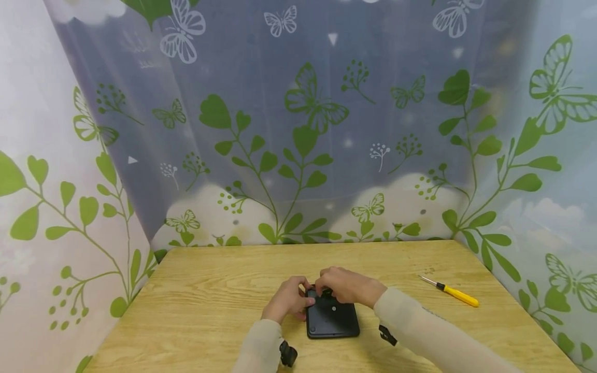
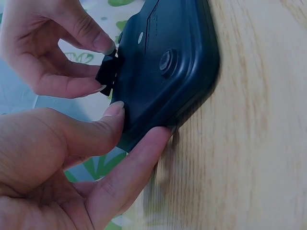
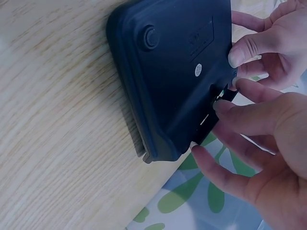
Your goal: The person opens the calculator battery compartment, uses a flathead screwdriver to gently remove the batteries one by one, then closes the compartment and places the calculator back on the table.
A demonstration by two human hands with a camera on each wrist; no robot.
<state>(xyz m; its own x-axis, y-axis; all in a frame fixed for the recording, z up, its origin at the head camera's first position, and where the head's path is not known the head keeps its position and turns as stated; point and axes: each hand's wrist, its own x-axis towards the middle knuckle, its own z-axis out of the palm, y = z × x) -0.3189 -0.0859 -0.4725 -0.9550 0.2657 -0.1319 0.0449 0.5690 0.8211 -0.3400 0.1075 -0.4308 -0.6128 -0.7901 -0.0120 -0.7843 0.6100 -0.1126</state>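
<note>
A flat black plastic device (image 1: 332, 322), shaped like a desk calculator, lies underside up, showing round feet and a small white sticker (image 3: 198, 70). My left hand (image 1: 290, 298) grips its far left corner, thumb on the underside and a finger along the side edge. At the far edge, my right hand (image 1: 347, 285) pinches a small black cover (image 2: 108, 74) between thumb and fingers. Beside that cover, the right wrist view shows a narrow opening (image 3: 220, 92) with a bit of green and metal inside. In the head view the right hand hides most of the cover.
To the right on the wooden table (image 1: 210, 295) lies a screwdriver (image 1: 454, 294) with a yellow handle, its tip pointing to the far left. Several tiny pieces (image 1: 429, 270) lie near that tip. A printed curtain (image 1: 261, 155) hangs behind the table's far edge.
</note>
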